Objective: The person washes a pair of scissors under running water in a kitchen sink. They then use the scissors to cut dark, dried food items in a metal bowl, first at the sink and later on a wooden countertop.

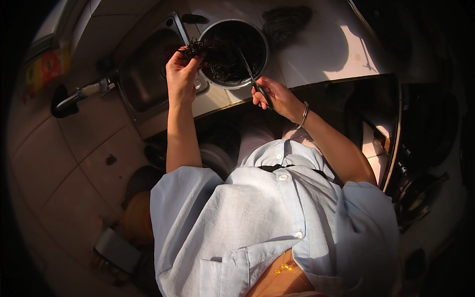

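A bunch of dark, stringy strands (196, 48), their kind unclear, is pinched between the thumb and fingers of my left hand (183, 72) at the left rim of a round metal pot (265, 55). The strands trail into the pot, where more dark strands lie in shadow. My right hand (278, 97) grips black-handled scissors (246, 64) at the pot's lower right, with the blades pointing up and left over the pot. How far the blades are apart I cannot tell.
A metal sink (143, 74) with a faucet (83, 93) lies left of the pot. A dark, shaggy heap (285, 24) rests on the tiled counter (308, 63) to the right. A dark green object (195, 19) lies behind the sink's corner. The counter's front edge runs below my hands.
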The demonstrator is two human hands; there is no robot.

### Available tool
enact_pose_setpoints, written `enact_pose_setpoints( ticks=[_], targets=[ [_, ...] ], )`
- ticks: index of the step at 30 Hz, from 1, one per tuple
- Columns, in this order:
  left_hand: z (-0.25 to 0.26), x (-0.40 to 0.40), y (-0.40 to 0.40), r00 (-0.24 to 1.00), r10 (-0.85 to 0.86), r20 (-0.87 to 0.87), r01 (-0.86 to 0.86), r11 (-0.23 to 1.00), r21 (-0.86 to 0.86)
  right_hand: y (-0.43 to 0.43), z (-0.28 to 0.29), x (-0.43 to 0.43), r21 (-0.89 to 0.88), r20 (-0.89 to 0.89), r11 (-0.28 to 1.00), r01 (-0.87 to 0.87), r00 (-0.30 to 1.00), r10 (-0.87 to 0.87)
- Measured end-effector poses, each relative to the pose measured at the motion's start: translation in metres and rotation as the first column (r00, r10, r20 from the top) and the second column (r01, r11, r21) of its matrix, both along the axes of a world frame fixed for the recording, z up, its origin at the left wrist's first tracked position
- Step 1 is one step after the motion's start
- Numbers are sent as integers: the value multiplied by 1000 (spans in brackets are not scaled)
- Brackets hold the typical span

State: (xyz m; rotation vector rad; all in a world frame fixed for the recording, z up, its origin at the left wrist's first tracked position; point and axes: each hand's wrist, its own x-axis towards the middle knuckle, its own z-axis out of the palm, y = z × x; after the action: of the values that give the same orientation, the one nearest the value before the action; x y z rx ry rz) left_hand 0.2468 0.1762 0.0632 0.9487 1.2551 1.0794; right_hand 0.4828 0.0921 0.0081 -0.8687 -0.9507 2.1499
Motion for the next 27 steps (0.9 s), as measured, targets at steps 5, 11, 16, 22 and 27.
enact_pose_setpoints(
  ticks=[5, 11, 16, 22, 27],
  targets=[
    [1, 10, -4, 967, 143, 210, -148, 989, 8, -16, 11, -20, -143, -77, 942, -305, 952, 297],
    [-10, 28, -23, 955, 137, 265, -133, 991, -32, 17, 3, -37, -172, -112, 973, -153, 985, 135],
    [-19, 30, -32, 947, 167, 275, -148, 985, -90, 21, -13, -47, -175, -97, 978, -110, 991, 94],
    [-21, 29, -24, 956, 176, 234, -142, 977, -157, 14, -7, -50, 101, 100, 995, 12, 995, -22],
    [-21, 32, -15, 958, 185, 220, -131, 963, -237, -1, -30, -60, 110, 220, 979, 169, 957, -190]
  ],
)
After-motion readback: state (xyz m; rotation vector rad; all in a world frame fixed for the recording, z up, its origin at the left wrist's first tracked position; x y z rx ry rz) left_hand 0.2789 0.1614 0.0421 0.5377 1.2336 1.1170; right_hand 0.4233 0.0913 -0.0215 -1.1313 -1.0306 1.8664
